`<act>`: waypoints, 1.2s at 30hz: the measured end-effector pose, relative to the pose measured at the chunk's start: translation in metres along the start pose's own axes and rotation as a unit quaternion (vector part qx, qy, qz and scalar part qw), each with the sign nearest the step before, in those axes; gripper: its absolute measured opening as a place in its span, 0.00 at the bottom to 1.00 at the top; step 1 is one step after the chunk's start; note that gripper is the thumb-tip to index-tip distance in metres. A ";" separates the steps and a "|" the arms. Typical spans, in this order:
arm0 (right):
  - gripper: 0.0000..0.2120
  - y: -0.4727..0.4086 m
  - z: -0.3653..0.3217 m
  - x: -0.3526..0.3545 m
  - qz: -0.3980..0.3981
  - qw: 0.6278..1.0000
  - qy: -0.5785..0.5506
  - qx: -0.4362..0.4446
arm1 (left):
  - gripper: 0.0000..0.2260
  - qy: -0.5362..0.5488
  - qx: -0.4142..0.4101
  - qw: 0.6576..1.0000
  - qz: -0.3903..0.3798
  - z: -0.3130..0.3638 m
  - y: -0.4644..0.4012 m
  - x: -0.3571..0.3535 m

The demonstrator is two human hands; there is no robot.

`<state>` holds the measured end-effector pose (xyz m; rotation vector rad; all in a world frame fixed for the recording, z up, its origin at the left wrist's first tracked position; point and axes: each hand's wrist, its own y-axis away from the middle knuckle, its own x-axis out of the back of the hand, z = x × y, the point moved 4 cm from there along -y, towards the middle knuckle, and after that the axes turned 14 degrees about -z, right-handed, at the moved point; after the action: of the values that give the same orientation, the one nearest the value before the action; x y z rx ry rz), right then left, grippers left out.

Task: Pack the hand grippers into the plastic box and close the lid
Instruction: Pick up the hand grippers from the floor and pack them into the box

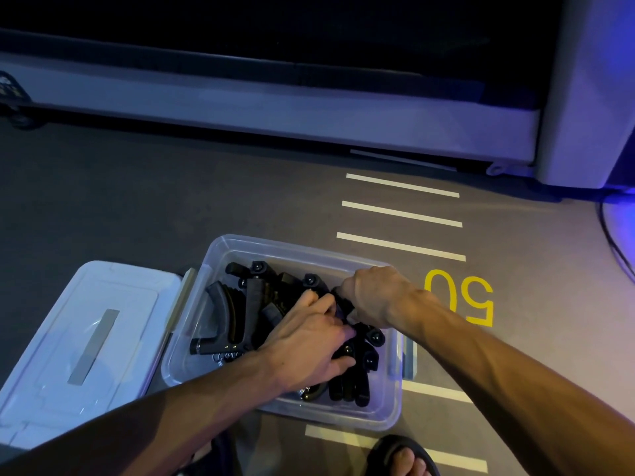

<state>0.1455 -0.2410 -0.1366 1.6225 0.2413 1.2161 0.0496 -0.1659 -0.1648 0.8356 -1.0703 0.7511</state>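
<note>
Our right hand (372, 297) was curled around one black hand gripper (343, 309) near the far right side of the clear plastic box (192, 359). Our left hand (309, 341) lay flat on the pile, with its fingers spread over the other hand grippers (240, 314) and its fingertips touching the one the right hand held. We could see that the left hand was pressing, not grabbing.

The black hand grippers were all inside the box, heaped up and crossing each other. Some little metal springs (226, 356) showed near the bottom left of the pile. Our two arms reached over the near edge of the box and hid part of the pile.

The white lid (51, 355) was off. It lay flat on the floor just to the left of the box, with a grey strip (94, 345) down its middle.

The box sat on a grey floor (103, 201) with white lines (402, 214) painted on it and a yellow number 50 (460, 297) just to the right. Our foot in a black sandal (402, 455) stood near the box's front right corner. A big grey and white machine (309, 111) stood farther back. A black cable (615, 242) ran along the floor at the far right.
</note>
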 end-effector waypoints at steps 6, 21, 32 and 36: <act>0.13 0.041 0.028 0.032 0.090 0.986 -0.136 0.037 | 0.22 0.000 0.023 0.999 0.034 -0.004 0.007 0.011; 0.15 0.046 0.027 0.006 -0.051 0.961 -0.268 0.033 | 0.16 0.213 0.105 0.967 0.089 -0.045 -0.014 0.041; 0.20 0.035 0.028 0.007 0.058 0.983 -0.175 -0.005 | 0.14 0.164 0.072 0.984 -0.022 -0.045 -0.030 0.032; 0.15 0.037 0.023 0.010 0.073 0.985 -0.157 0.006 | 0.11 0.154 0.058 0.986 -0.013 -0.038 -0.021 0.027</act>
<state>0.1534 -0.2641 -0.0995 1.8403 -0.0698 1.0485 0.0921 -0.1401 -0.1530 0.8003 -0.7438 0.8950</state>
